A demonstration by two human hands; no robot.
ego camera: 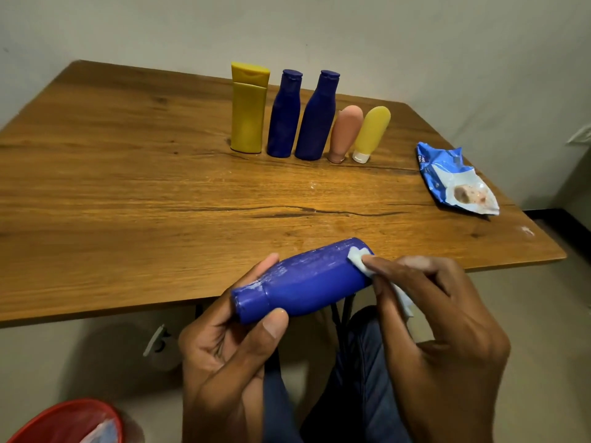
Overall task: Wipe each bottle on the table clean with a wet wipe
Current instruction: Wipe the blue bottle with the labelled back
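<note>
Blue bottle [303, 279] held sideways and wiped over the near table [128, 203] edge.
The left hand [230, 353] grips its capped neck end between thumb and fingers; the right hand [438, 318] pinches a white wet wipe [359, 260] against its base. Beyond both hands, five more bottles [307, 119] stand in a row.

Six bottles are showing: three blue bottles [303, 279], one tall yellow bottle [248, 110], one pink tube [344, 134], one small yellow tube [371, 134], plus one wipes packet [454, 177].
</note>
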